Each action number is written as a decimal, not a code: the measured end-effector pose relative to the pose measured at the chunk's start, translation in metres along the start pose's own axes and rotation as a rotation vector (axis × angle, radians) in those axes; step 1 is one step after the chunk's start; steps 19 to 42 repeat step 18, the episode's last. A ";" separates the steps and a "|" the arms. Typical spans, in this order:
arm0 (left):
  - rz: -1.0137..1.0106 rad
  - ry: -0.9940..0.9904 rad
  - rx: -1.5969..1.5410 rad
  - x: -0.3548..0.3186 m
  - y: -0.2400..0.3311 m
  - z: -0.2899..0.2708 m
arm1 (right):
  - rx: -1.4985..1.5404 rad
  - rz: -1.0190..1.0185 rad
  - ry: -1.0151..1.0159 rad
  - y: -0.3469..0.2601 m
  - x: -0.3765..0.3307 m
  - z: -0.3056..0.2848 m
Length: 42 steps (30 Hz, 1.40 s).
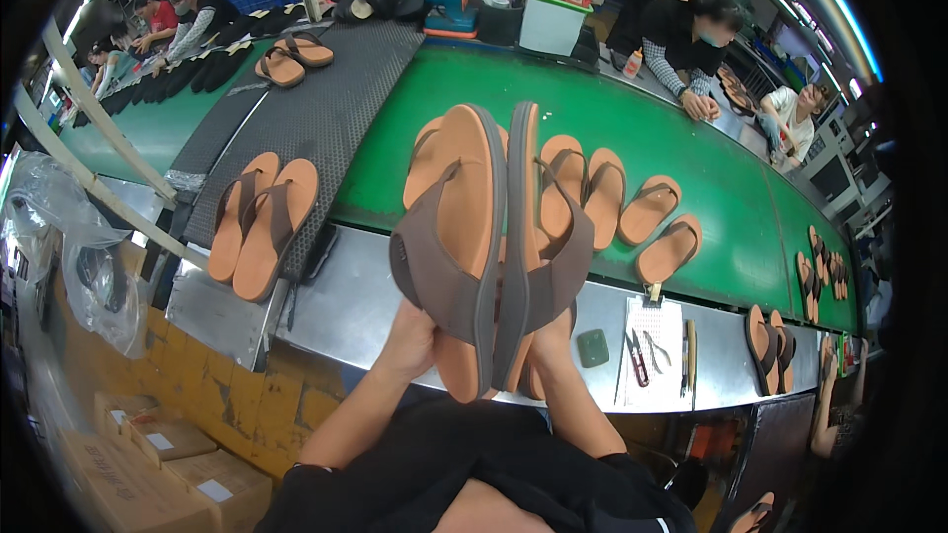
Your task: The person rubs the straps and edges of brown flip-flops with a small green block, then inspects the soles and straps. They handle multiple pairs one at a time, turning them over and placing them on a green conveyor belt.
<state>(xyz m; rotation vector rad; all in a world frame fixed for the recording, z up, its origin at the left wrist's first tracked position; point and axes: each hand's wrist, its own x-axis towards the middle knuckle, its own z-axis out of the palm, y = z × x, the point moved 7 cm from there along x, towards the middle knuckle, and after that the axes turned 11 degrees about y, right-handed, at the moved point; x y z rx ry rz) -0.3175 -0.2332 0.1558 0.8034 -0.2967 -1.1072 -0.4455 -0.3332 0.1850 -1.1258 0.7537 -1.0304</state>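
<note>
In front of me are two brown-strapped, tan-footbed flip-flops, raised side by side with their dark sole edges touching and toes pointing away. My left hand (412, 337) is closed on the left flip-flop (464, 222) near its heel. The right flip-flop (521, 276) is gripped by my right hand (553, 340); most fingers of both hands are hidden behind the footwear. Just beyond, on the green conveyor belt (425, 69), lie several similar flip-flops (604, 192), some partly covered by the held pair.
On the metal ledge (346, 281) are a green square block (592, 347), a clipboard sheet (671, 321), red-handled snips (637, 360) and a pen (690, 355). One flip-flop pair (770, 350) stands right; another (262, 227) rests left. Cartons (138, 484) sit lower left. Co-workers (691, 49) sit across the belt.
</note>
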 end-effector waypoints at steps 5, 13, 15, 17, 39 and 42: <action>0.867 0.260 0.646 -0.009 0.076 0.006 | -0.255 -0.593 0.213 -0.036 0.024 -0.042; 1.429 0.314 1.294 -0.029 0.110 0.037 | -0.743 -1.126 0.322 -0.070 0.010 -0.049; 1.455 0.317 1.317 -0.029 0.112 0.037 | -0.742 -1.113 0.320 -0.068 0.012 -0.049; 1.464 0.323 1.354 -0.030 0.113 0.038 | -0.730 -1.083 0.308 -0.065 0.016 -0.050; 1.388 0.348 1.383 -0.029 0.113 0.034 | -0.691 -1.054 0.292 -0.062 0.018 -0.051; 1.388 0.348 1.383 -0.029 0.113 0.034 | -0.691 -1.054 0.292 -0.062 0.018 -0.051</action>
